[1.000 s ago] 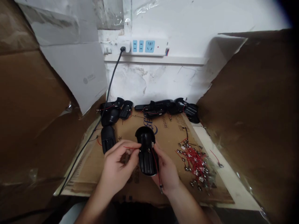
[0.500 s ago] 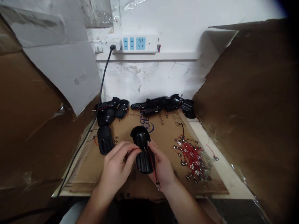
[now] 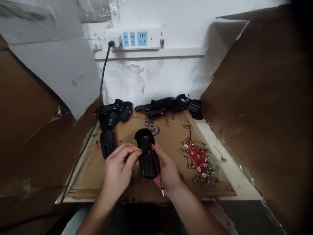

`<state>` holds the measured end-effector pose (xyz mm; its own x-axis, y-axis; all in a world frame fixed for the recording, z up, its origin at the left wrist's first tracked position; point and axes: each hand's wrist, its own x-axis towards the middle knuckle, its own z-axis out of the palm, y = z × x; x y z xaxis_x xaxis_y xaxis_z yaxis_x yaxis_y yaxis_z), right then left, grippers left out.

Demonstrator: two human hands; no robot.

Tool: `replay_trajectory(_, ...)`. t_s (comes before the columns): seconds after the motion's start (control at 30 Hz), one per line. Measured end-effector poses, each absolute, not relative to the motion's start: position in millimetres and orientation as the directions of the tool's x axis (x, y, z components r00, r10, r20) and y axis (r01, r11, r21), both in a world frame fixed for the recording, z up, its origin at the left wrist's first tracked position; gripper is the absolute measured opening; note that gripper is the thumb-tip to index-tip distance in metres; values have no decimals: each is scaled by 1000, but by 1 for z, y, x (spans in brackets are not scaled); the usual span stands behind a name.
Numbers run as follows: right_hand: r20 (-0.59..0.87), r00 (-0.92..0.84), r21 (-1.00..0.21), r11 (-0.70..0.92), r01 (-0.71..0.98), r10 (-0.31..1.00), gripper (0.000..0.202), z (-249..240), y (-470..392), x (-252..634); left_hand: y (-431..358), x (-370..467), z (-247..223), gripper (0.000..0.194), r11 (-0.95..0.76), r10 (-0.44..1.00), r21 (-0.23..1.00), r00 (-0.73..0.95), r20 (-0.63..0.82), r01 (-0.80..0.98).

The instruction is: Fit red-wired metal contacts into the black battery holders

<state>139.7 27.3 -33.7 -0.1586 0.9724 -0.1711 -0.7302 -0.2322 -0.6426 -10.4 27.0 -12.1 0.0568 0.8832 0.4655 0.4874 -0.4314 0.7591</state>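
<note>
Cardboard sheet (image 3: pixel 171 130) covers the bench. Above its near edge, right hand (image 3: pixel 168 171) grips black housing (image 3: pixel 147 154); left hand (image 3: pixel 119 168) pinches red wire (image 3: pixel 130 148) at its left side. Terminal wires (image 3: pixel 199 161) lie toward the right edge.

Black plastic housing (image 3: pixel 146 153): held upright-tilted above the cardboard sheet (image 3: pixel 171 130), right hand (image 3: pixel 167 171) cupping its right side and underside. A red wire (image 3: pixel 156 169) runs down its face past the right palm, ending in a small metal tip. Left hand (image 3: pixel 119 169): fingertips pinching a second red wire (image 3: pixel 130 148) at the housing's left edge.

Pile of red-wired metal contacts (image 3: pixel 199 163): on the cardboard, right of the hands.

More black housings (image 3: pixel 107 145): left of the hands and in a row (image 3: pixel 158 107) along the wall.

Power strip (image 3: pixel 137 38): wall-mounted, black cable (image 3: pixel 97 98) plugged in.
</note>
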Motion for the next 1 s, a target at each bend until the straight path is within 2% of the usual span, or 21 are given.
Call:
replay_trajectory(0.23, -135, -150, -689, -202, -696, 979, 41, -35, 28, 140, 26, -14, -13, 13, -504, 850, 672, 173, 497, 542)
replay_trajectory(0.53, -121, -108, -712, -162, -683, 987, 38, -34, 27, 140, 26, -14, -13, 12, -489, 861, 716, 139, 490, 499)
replay_trajectory(0.73, -115, -129, -717, -172, -676, 985, 39, -34, 27, 140, 24, -16, -12, 16, -524, 835, 683, 149, 530, 509)
replay_trajectory(1.0, -170, -166, -642, -237, -729, 971, 39, -32, 25, 139, 25, -17, -17, 20, -584, 786, 623, 171, 594, 520)
